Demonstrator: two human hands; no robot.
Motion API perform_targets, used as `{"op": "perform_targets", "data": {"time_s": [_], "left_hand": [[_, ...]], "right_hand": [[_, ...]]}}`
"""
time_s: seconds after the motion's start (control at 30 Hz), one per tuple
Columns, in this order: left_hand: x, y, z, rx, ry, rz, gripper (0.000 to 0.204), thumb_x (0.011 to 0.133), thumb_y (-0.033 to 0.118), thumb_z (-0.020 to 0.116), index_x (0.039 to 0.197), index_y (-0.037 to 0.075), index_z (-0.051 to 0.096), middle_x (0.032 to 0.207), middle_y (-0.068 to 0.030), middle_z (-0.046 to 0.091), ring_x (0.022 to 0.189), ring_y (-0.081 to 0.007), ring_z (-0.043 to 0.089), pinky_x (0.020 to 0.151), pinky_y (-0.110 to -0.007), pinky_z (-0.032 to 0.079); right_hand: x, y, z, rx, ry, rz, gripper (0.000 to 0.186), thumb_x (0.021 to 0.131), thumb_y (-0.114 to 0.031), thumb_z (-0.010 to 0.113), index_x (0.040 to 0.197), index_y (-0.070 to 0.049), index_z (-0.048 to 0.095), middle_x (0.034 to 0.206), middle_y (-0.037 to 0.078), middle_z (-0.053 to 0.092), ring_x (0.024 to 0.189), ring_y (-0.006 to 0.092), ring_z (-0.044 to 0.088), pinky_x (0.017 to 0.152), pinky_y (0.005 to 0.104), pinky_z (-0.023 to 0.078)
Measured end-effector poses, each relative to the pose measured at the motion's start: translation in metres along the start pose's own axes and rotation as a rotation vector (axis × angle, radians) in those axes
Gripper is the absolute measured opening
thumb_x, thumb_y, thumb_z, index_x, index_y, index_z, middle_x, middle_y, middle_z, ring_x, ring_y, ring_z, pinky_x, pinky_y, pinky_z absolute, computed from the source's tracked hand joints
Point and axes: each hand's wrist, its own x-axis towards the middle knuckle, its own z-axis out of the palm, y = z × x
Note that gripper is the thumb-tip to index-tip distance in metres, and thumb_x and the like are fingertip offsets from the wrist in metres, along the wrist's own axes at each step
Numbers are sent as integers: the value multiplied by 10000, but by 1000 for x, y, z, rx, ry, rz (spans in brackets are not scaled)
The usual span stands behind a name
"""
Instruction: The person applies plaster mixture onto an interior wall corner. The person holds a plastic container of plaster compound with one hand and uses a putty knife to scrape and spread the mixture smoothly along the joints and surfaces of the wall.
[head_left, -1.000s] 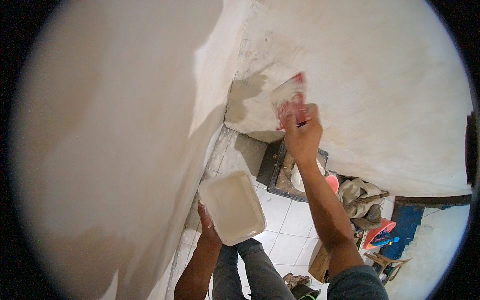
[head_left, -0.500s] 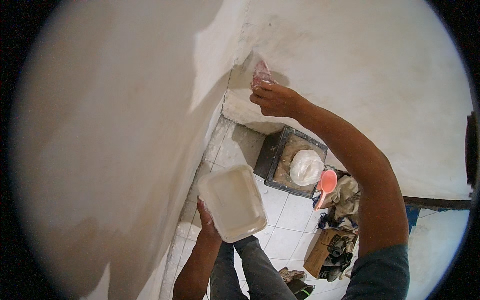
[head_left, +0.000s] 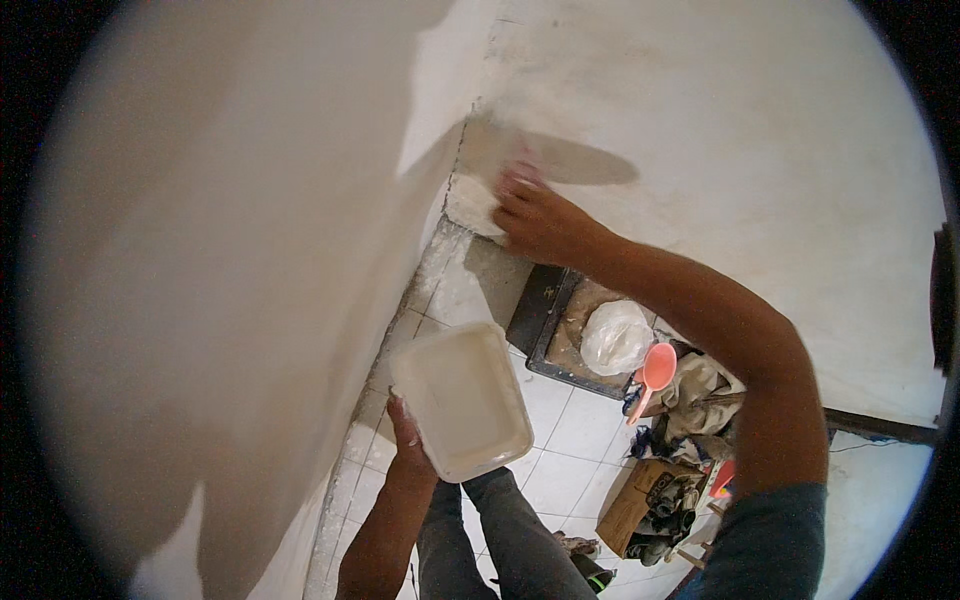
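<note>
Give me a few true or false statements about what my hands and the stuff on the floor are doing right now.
1. The left hand holds a white rectangular plastic tray from below. True.
2. The right hand is pressed against the white plastered wall near the corner. True.
3. The pink plastic scoop lies inside the white tray. False: it lies on the floor beside the white plastic bag.
4. The white bag sits in a dark square tray on the tiled floor. True.
5. Both hands grip the white tray. False: only the left does.
</note>
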Motion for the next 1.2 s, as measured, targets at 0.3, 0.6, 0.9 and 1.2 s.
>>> {"op": "perform_targets", "data": {"time_s": [0.3,0.6,0.9,1.2], "left_hand": [[0,-11,14,59,47,-50,909,755,716,549,1384,89,356,1308,-133,482,1190,-293,495,965,-473,460],[9,-9,22,104,-27,-72,883,761,698,558,1375,93,369,1303,-133,489,1168,-294,514,955,-473,468],[14,-16,11,21,-46,-100,852,768,675,573,1370,105,379,1290,-117,504,1169,-272,512,966,-458,459],[7,-9,4,-4,-91,-52,840,782,669,561,1375,103,377,1306,-112,488,1181,-263,502,970,-447,455]], "right_hand": [[-44,2,-29,-10,-647,162,151,785,-227,605,776,-105,693,809,90,637,904,262,586,994,528,362],[-56,41,-21,-311,-269,0,158,695,-241,630,702,-95,691,838,96,624,974,307,575,973,523,399],[19,74,-3,148,-283,283,150,747,-164,592,744,-35,668,831,131,649,833,339,627,745,418,527],[25,39,-44,44,-299,69,92,708,-143,623,684,-82,687,881,60,615,922,272,604,852,382,488]]}}
